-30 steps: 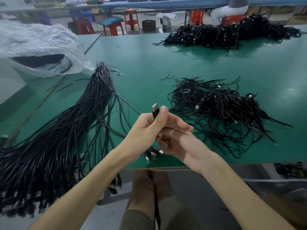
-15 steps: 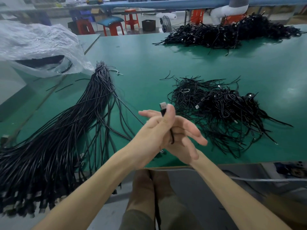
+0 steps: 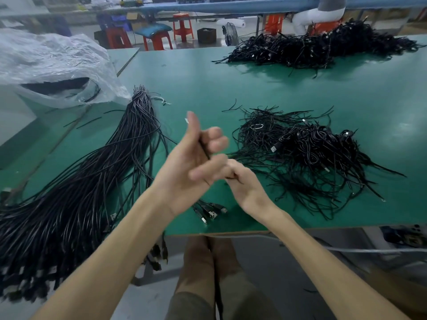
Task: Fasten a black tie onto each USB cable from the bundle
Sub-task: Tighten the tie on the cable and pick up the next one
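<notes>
In the head view, the left hand (image 3: pixel 191 162) is raised at the centre of the frame with its thumb pointing up. Its fingers are curled around a thin USB cable (image 3: pixel 204 148), and a pale plug tip peeks out beside the thumb. Just to the right, the right hand (image 3: pixel 247 185) touches the left. Its fingers are curled too, but motion blur hides whether they grip anything. The bundle (image 3: pixel 92 181) of long black cables fans across the left of the green table (image 3: pixel 231 88). A heap of black ties (image 3: pixel 300 192) mixed with coiled cables lies at centre right. Loose plugs (image 3: pixel 210 211) lie on the table below the left wrist. A plastic bag (image 3: pixel 53 65) sits at upper left.
</notes>
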Motion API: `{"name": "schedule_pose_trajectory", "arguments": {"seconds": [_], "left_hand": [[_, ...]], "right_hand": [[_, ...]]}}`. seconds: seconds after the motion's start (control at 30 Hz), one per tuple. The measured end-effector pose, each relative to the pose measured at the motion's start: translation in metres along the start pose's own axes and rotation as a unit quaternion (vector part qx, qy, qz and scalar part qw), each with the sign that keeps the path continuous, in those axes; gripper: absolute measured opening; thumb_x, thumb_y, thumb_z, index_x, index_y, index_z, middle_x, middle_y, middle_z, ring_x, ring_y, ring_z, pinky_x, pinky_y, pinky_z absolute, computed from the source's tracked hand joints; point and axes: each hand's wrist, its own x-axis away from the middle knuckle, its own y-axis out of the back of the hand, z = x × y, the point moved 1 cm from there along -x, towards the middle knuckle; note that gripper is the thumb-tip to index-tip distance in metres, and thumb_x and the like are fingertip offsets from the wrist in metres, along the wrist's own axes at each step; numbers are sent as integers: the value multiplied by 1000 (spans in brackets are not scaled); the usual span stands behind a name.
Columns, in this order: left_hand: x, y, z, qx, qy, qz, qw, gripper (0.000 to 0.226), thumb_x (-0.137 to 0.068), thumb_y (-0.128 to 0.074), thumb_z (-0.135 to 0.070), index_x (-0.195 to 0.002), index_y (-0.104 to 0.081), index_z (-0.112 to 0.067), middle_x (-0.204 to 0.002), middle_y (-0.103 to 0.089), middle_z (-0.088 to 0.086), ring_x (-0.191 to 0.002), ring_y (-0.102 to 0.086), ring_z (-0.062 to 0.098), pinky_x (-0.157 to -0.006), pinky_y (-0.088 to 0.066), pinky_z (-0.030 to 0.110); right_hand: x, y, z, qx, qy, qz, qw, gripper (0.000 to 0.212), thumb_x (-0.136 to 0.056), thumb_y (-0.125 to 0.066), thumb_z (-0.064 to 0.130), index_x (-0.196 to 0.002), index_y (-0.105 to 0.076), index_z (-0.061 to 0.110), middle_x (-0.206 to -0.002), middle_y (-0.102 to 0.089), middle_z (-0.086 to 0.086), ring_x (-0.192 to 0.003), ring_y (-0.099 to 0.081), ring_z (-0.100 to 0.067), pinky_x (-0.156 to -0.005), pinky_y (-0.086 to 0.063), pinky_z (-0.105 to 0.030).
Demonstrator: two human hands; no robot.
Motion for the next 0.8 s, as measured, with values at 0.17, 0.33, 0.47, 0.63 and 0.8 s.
{"name": "schedule_pose_trajectory", "arguments": {"seconds": [0.17,0.33,0.47,0.63,0.8], "left_hand": [[9,17,-20,26,12,43,999,65,-108,-17,-58,-69,-55,-23,-52,-52,-11,-36,-20,6,-45,-21,25],[24,15,-27,-373,133,89,914,63,-102,-32,-64,-61,-57,-23,-46,-46,-5,-35,-31,10,-39,-25,20],[25,16,-20,-602,271,77,747,67,-105,-34,-58,-73,-71,-13,-50,-62,0,-38,-43,20,-52,-44,29],[12,35,-9,-780,226,-73,579,52,-100,-36,-63,-82,-68,-26,-73,-73,0,-54,-61,6,-55,-46,20],[8,60,-5,-769,100,-156,612,78,-82,-23,-79,-111,-66,-21,-98,-66,-5,-89,-65,18,-80,-53,36]], "right_hand": [[1,11,6,1,2,-37,999,23,-106,-48,1,-108,-70,-5,-99,-67,-9,-110,-61,-16,-100,-42,-26],[-3,27,19,94,53,15,994,37,-101,-61,13,-66,-66,18,-114,-73,-1,-130,-53,-4,-110,-37,-22],[-2,42,24,242,106,50,963,24,-92,-74,19,-70,-72,9,-102,-72,1,-121,-58,-10,-110,-40,-35],[-1,51,32,269,136,8,953,37,-95,-72,29,-69,-66,2,-74,-65,-11,-86,-62,-31,-95,-47,-47],[6,46,36,148,104,0,984,35,-105,-56,35,-77,-65,15,-62,-56,-8,-53,-45,-19,-56,-38,-31]]}}
